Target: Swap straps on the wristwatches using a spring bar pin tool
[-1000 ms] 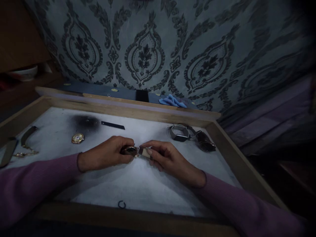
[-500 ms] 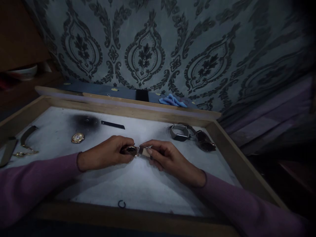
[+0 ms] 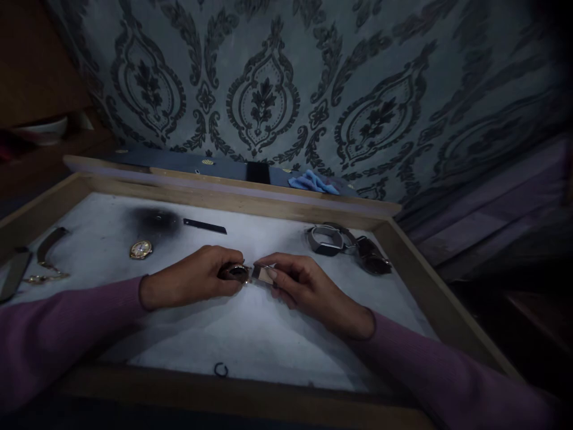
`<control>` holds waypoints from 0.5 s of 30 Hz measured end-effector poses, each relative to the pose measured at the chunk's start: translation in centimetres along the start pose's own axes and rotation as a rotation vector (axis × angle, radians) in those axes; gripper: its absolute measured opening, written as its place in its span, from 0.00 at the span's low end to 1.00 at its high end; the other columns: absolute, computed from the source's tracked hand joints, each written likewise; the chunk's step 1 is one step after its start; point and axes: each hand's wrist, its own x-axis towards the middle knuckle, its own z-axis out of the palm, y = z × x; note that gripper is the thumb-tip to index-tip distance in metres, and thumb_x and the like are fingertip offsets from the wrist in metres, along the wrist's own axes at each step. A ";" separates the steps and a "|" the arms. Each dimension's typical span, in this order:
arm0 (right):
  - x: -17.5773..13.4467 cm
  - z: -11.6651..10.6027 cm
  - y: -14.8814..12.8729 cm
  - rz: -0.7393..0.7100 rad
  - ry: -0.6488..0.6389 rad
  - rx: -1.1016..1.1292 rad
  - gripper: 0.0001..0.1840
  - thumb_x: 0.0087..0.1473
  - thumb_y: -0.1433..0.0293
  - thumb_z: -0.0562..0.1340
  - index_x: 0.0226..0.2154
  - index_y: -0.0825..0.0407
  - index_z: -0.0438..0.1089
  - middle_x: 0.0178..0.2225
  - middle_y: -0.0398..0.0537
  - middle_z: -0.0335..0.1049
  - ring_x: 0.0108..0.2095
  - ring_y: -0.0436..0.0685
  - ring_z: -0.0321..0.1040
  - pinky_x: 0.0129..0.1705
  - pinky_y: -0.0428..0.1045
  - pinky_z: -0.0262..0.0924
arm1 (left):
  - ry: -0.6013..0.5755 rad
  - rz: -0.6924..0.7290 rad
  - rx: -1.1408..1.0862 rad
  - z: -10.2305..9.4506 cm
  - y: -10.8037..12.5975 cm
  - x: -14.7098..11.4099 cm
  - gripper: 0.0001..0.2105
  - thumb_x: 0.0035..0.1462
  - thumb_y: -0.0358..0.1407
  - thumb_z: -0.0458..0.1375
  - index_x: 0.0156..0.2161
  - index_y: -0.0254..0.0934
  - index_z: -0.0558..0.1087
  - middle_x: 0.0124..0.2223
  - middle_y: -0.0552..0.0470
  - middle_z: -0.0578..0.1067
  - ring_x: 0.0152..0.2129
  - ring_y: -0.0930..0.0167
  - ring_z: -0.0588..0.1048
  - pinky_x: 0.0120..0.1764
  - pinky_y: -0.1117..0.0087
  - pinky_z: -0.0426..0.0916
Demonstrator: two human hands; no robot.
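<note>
At the middle of the tray, my left hand (image 3: 201, 278) grips a dark-faced wristwatch (image 3: 237, 273) between thumb and fingers, its case rim toward the right. My right hand (image 3: 299, 283) pinches a flat metal piece (image 3: 263, 275), shiny and pale, that looks like a watch band or clasp. The piece lies right beside the watch's edge; whether the two are joined I cannot make out. Left of my left hand rests a gold-rimmed watch (image 3: 141, 249) without a strap. A dark flat blade-like strip (image 3: 205, 226) lies behind my hands.
A wooden-rimmed tray (image 3: 268, 202) with a white bottom surrounds everything. On its right are a silver watch (image 3: 326, 240) and a dark watch (image 3: 373, 257); on its left, a watch strap (image 3: 50, 245). A small black ring (image 3: 221, 369) lies near the front. Behind sits a blue cloth (image 3: 312, 181).
</note>
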 end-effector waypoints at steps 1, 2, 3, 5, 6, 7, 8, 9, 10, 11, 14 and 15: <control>0.0 0.0 0.0 -0.002 -0.001 -0.006 0.17 0.60 0.67 0.58 0.49 0.58 0.70 0.21 0.38 0.64 0.16 0.43 0.53 0.17 0.42 0.47 | 0.003 0.000 0.004 0.0 0.0 0.0 0.03 0.53 0.32 0.55 0.29 0.35 0.66 0.24 0.61 0.59 0.21 0.77 0.58 0.23 0.76 0.52; 0.0 0.0 0.0 -0.006 -0.003 -0.010 0.17 0.60 0.68 0.57 0.49 0.58 0.70 0.21 0.38 0.64 0.16 0.43 0.53 0.17 0.42 0.48 | 0.006 0.000 0.007 0.0 0.0 0.1 0.03 0.53 0.32 0.55 0.29 0.35 0.66 0.24 0.61 0.59 0.21 0.78 0.58 0.23 0.76 0.52; 0.0 0.0 0.0 -0.010 -0.003 -0.010 0.17 0.60 0.68 0.57 0.49 0.58 0.70 0.21 0.38 0.64 0.16 0.43 0.53 0.17 0.42 0.48 | 0.009 -0.001 0.010 0.0 0.0 0.1 0.03 0.53 0.32 0.55 0.29 0.35 0.66 0.24 0.61 0.59 0.21 0.78 0.58 0.23 0.76 0.52; -0.1 0.0 -0.1 -0.014 -0.004 -0.006 0.17 0.60 0.69 0.57 0.50 0.57 0.70 0.21 0.39 0.64 0.16 0.43 0.53 0.18 0.42 0.49 | 0.012 0.000 0.015 -0.1 0.1 0.1 0.04 0.53 0.32 0.55 0.28 0.35 0.65 0.24 0.61 0.59 0.21 0.77 0.58 0.23 0.76 0.52; -0.1 0.0 -0.1 -0.012 -0.005 -0.004 0.17 0.60 0.69 0.57 0.50 0.57 0.70 0.21 0.39 0.64 0.16 0.43 0.53 0.18 0.42 0.49 | 0.012 -0.001 0.018 -0.1 0.1 0.1 0.04 0.53 0.32 0.55 0.28 0.35 0.65 0.24 0.60 0.59 0.21 0.77 0.58 0.23 0.76 0.52; -0.1 0.0 -0.2 -0.009 -0.005 -0.003 0.17 0.60 0.69 0.57 0.50 0.57 0.70 0.21 0.39 0.64 0.16 0.43 0.53 0.18 0.42 0.49 | 0.011 -0.001 0.020 -0.1 0.1 0.1 0.04 0.53 0.32 0.55 0.28 0.35 0.65 0.24 0.60 0.59 0.21 0.77 0.58 0.23 0.76 0.52; -0.2 0.0 -0.3 -0.006 -0.003 -0.002 0.17 0.60 0.70 0.57 0.50 0.57 0.71 0.21 0.39 0.64 0.16 0.43 0.53 0.18 0.42 0.49 | 0.010 0.000 0.021 -0.1 0.1 0.0 0.04 0.53 0.32 0.55 0.28 0.36 0.65 0.23 0.60 0.59 0.21 0.77 0.58 0.23 0.76 0.52; -0.2 0.0 -0.3 -0.003 -0.001 -0.004 0.17 0.60 0.70 0.57 0.50 0.57 0.71 0.21 0.39 0.64 0.16 0.43 0.53 0.18 0.42 0.49 | 0.008 0.002 0.020 -0.1 0.1 0.0 0.04 0.53 0.32 0.55 0.28 0.36 0.65 0.23 0.60 0.59 0.21 0.77 0.58 0.23 0.76 0.52; -0.2 0.1 -0.4 -0.003 0.003 -0.008 0.17 0.60 0.70 0.56 0.49 0.57 0.71 0.21 0.38 0.64 0.16 0.43 0.53 0.18 0.42 0.49 | 0.006 0.003 0.018 -0.1 0.1 0.0 0.04 0.53 0.32 0.55 0.28 0.36 0.65 0.23 0.60 0.59 0.21 0.77 0.58 0.22 0.76 0.52; -0.2 0.1 -0.4 -0.005 0.006 -0.013 0.17 0.60 0.70 0.56 0.49 0.57 0.71 0.21 0.38 0.63 0.16 0.43 0.53 0.18 0.42 0.49 | 0.006 0.004 0.015 -0.1 0.1 0.0 0.04 0.53 0.32 0.55 0.28 0.36 0.65 0.23 0.60 0.59 0.21 0.78 0.58 0.22 0.76 0.52; -0.2 0.2 -0.5 -0.011 0.008 -0.033 0.16 0.59 0.71 0.56 0.48 0.57 0.71 0.21 0.39 0.64 0.16 0.43 0.54 0.18 0.41 0.49 | 0.009 -0.001 0.016 -0.1 0.1 0.1 0.04 0.53 0.32 0.55 0.28 0.36 0.64 0.23 0.60 0.59 0.21 0.78 0.58 0.22 0.76 0.52; -0.2 0.2 -0.5 -0.008 0.008 -0.037 0.16 0.59 0.71 0.56 0.48 0.57 0.71 0.21 0.39 0.63 0.16 0.43 0.54 0.18 0.41 0.49 | 0.010 -0.001 0.016 -0.1 0.1 0.1 0.05 0.53 0.32 0.55 0.28 0.36 0.64 0.23 0.60 0.59 0.21 0.78 0.58 0.23 0.76 0.52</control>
